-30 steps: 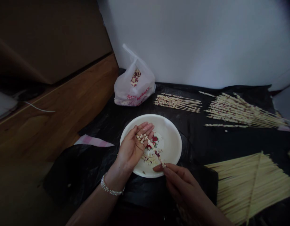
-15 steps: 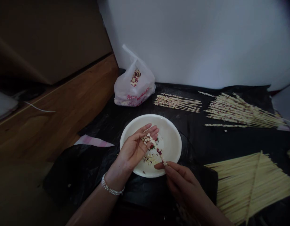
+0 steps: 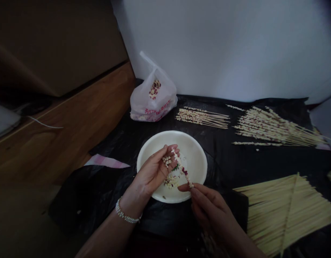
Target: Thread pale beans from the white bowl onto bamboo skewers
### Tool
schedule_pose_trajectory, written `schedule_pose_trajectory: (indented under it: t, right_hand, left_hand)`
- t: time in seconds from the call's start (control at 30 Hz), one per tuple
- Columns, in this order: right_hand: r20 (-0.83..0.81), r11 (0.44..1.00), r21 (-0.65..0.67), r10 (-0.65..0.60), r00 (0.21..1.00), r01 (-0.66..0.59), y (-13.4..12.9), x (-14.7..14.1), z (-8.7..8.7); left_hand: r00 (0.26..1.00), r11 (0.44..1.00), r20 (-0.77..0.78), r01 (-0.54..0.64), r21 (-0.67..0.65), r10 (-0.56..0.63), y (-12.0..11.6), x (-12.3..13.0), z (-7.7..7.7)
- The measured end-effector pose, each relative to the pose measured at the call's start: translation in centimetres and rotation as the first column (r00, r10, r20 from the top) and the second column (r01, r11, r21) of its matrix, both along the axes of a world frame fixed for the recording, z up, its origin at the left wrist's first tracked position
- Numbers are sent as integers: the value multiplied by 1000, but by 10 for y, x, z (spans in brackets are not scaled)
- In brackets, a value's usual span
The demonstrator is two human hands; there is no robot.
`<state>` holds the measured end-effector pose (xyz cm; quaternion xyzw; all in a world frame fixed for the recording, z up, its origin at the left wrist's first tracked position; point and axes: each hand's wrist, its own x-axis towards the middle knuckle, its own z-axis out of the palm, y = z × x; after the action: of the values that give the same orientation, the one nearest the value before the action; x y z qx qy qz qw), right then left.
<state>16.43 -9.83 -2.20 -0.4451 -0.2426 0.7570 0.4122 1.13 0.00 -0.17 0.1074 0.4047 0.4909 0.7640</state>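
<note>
My left hand (image 3: 151, 170) is palm up over the white bowl (image 3: 199, 161), fingers slightly curled around several small pale pieces (image 3: 166, 161). Between the thumb and fingers of my right hand (image 3: 208, 200) is a skewer (image 3: 184, 171) threaded with cream and dark red pieces. Its tip reaches up to the fingers of my left hand. More loose pieces (image 3: 171, 181) lie at the bottom of the bowl, partly hidden by my left hand.
Behind the bowl stands a white plastic bag (image 3: 154, 98). Threaded skewers lie in a small bundle (image 3: 201, 117) and a larger pile (image 3: 275, 129) on black sheeting (image 3: 221, 154). Many bare sticks (image 3: 289, 211) lie at the right. A pink-striped piece (image 3: 108, 161) is at the left.
The fingers of my left hand have curled inward near the skewer's tip. My right hand and the skewer have shifted slightly to the right.
</note>
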Motion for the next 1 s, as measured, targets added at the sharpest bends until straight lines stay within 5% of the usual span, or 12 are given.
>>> schedule_pose_trajectory:
  t: [0.7, 1.0]
  right_hand:
    - [-33, 1000, -23, -10, 999, 9, -2, 0, -2]
    - [-59, 1000, -5, -13, 998, 13, -1, 0, -4]
  left_hand:
    - [999, 996, -54, -3, 94, 8, -2, 0, 1]
    - [993, 998, 101, -65, -3, 65, 3, -2, 2]
